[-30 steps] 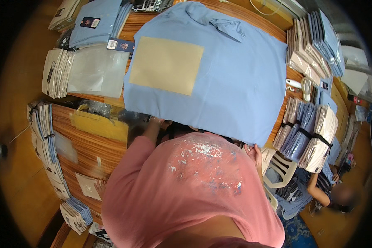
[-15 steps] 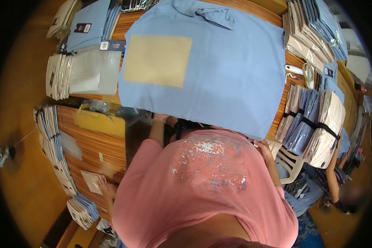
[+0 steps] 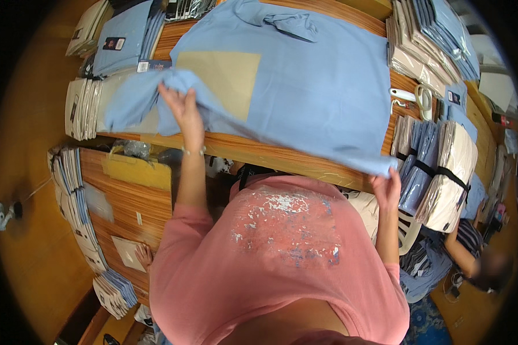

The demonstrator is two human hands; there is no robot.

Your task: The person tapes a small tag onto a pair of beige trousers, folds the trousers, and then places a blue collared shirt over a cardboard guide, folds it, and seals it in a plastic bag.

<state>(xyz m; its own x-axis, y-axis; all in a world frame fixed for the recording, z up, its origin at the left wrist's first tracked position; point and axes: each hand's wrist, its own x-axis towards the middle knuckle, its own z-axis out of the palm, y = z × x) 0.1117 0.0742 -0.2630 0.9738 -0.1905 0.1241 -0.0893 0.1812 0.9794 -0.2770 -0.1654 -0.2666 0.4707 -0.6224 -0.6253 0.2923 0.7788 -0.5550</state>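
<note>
A light blue shirt [image 3: 322, 86] lies across the wood-grain table, its collar at the far side. On its left part rests a flat beige sheet [image 3: 227, 77], now partly covered by lifted cloth. With my left hand [image 3: 187, 112] I hold the near hem on the left, where the cloth is raised, bunched and blurred. Near the right end of that hem, my right hand [image 3: 385, 187] pinches a rolled-looking corner at the table's front edge. Between both hands the hem runs slanting, folded back from the edge.
Bagged folded shirts [image 3: 80, 109] stand at the left; strapped bundles [image 3: 446, 178] and more stacks [image 3: 423, 49] are at the right. Scissors [image 3: 424, 100] lie by the shirt's right side. Another person's hand [image 3: 144, 256] touches a side table at lower left; a person [image 3: 466, 253] is at right.
Both hands have come up from below the front edge, lifting the shirt's near hem onto the table. The left hand moved farther, and the bare table edge now shows.
</note>
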